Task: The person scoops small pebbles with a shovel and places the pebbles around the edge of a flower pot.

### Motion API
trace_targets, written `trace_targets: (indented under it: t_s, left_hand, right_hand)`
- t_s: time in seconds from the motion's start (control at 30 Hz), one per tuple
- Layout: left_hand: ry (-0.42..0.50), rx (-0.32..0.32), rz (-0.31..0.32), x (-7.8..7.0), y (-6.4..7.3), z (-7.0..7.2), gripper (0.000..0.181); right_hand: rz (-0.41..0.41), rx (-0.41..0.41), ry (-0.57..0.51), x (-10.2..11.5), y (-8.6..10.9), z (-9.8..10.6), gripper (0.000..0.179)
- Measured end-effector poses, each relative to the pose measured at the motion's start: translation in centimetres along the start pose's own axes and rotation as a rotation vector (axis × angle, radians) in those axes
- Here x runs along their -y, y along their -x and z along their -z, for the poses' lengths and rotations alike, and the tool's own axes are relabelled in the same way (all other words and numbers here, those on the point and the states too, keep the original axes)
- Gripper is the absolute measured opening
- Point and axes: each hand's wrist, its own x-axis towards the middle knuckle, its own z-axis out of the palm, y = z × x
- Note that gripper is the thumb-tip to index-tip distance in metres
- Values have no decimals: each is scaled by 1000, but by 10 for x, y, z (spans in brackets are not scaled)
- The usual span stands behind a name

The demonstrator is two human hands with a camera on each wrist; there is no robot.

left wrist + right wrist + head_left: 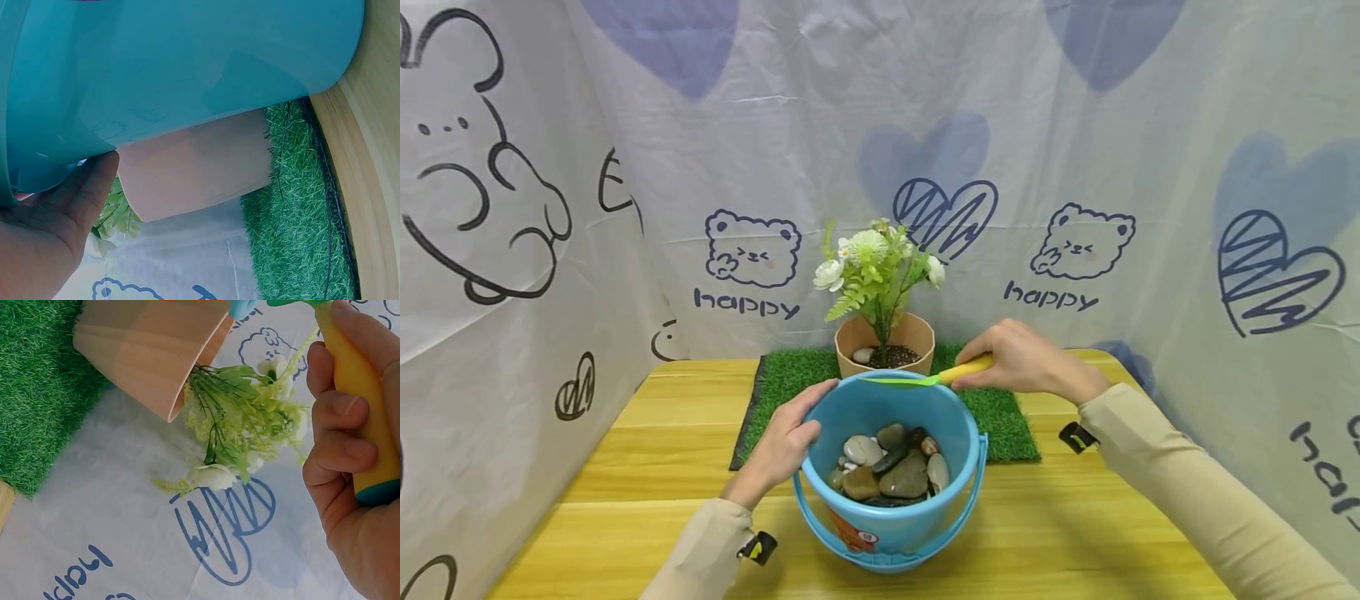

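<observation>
A light blue bucket [891, 521] holds several smooth stones [904, 477], grey, brown and white. At its left rim, my left hand [782, 437] grips the edge; the left wrist view catches its fingers [87, 197] against the bucket's outer wall. My right hand [1018, 358] holds a small trowel by its yellow handle [356, 394], the green blade [898, 381] lying level across the bucket's far rim, seen nearly edge-on. Just behind stands a terracotta-coloured flowerpot [847, 346] with dark granules, a pale stone [862, 355] and a plant with white flowers [868, 250].
Under the flowerpot lies a green artificial grass mat [1000, 417], on a wooden table [677, 425]. Patterned white cloth [775, 150] hangs behind and at both sides. The bucket's handle [835, 542] droops along its near side.
</observation>
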Motion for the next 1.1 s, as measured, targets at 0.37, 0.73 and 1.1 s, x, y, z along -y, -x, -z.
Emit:
trace_targets:
  t_s: [0.37, 0.73, 1.1]
  left_hand:
    - [-5, 0, 7, -1, 1, 0, 65]
    - [-6, 2, 14, -1, 1, 0, 65]
    - [-2, 7, 4, -1, 0, 0, 66]
  right_hand:
    - [12, 125, -24, 10, -1, 0, 22]
    - [36, 216, 120, 25, -6, -1, 15]
    - [19, 369, 143, 33, -11, 3, 14]
